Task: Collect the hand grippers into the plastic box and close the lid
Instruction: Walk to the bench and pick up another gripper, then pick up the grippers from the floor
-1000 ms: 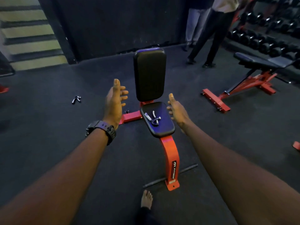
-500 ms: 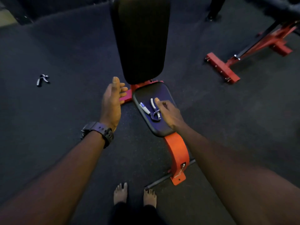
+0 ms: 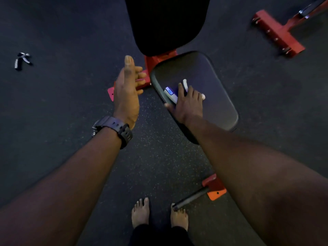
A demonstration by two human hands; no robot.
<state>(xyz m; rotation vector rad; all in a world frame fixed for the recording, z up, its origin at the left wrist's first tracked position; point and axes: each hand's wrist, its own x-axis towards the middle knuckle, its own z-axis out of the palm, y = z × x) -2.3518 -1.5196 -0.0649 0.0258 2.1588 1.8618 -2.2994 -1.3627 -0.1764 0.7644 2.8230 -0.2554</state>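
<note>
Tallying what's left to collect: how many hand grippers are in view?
2: one on the bench seat under the right hand, one on the floor far left. Others may lie out of view.

A red-framed bench (image 3: 160, 59) stands on the dark speckled floor (image 3: 62, 103), with a black seat pad (image 3: 213, 82) and an upright black back pad (image 3: 166, 22) behind it. A dark bar (image 3: 190, 200) runs from its orange foot plate (image 3: 215, 193) at the near end. The red foot of a 2nd bench (image 3: 278, 35) lies at the upper right. 2 bare feet (image 3: 140, 214) stand at the bottom. A black watch (image 3: 113, 127) shows mid-left.
</note>
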